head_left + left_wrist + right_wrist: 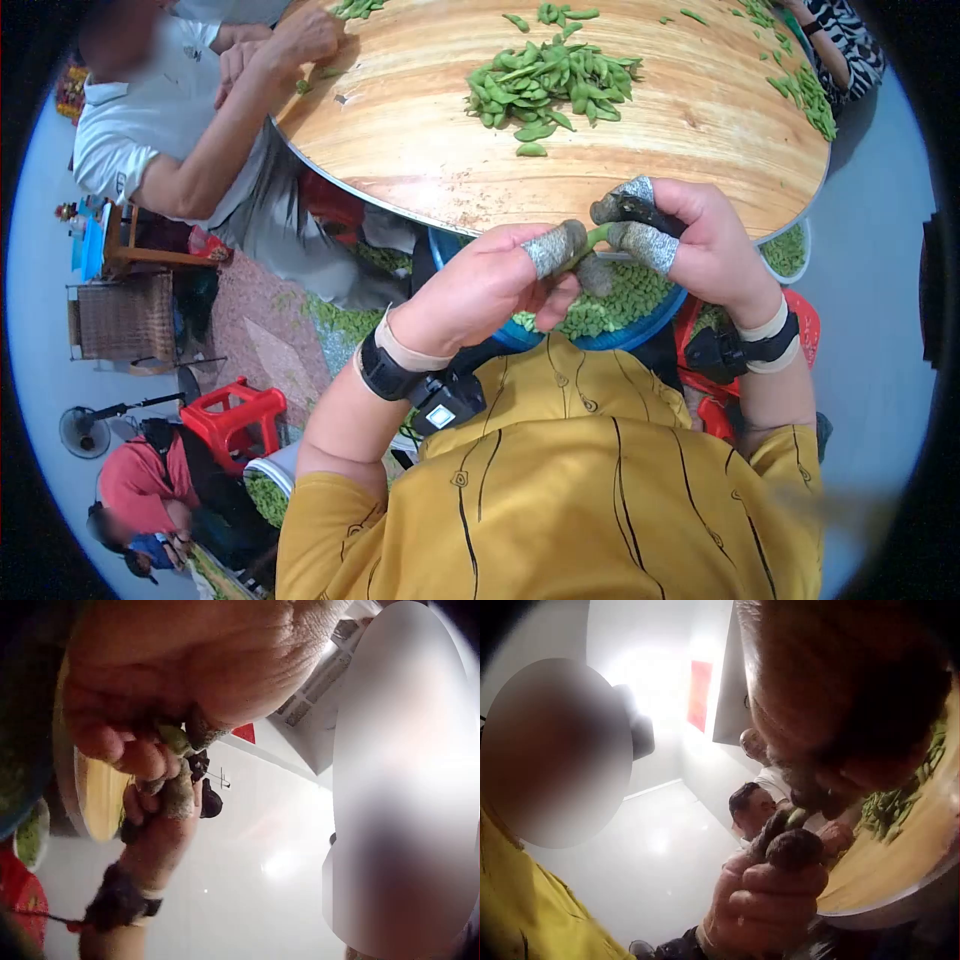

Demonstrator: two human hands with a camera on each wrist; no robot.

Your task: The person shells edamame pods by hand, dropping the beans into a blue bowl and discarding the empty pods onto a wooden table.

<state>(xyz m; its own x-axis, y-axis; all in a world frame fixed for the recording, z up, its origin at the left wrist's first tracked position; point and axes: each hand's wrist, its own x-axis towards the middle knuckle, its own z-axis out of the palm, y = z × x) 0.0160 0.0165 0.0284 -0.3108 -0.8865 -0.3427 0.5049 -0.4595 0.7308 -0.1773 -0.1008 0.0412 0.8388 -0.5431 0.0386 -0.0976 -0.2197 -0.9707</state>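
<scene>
The blue basin [648,329] holds shelled beans [630,300]; above it — one pinched pod [597,237].

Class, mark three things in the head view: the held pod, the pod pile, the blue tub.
Held pod [597,237], head view: its exposed green part.
Pod pile [550,85], head view: the heap's middle.
Blue tub [640,335], head view: its near rim.

The far tabletop [400,130] has a glossy wood-grain surface. The finger wraps [645,246] look rough and matt, the left stool [250,406] smooth plastic.

2 hands [187,671] pinch 1 pod [174,739].
</scene>
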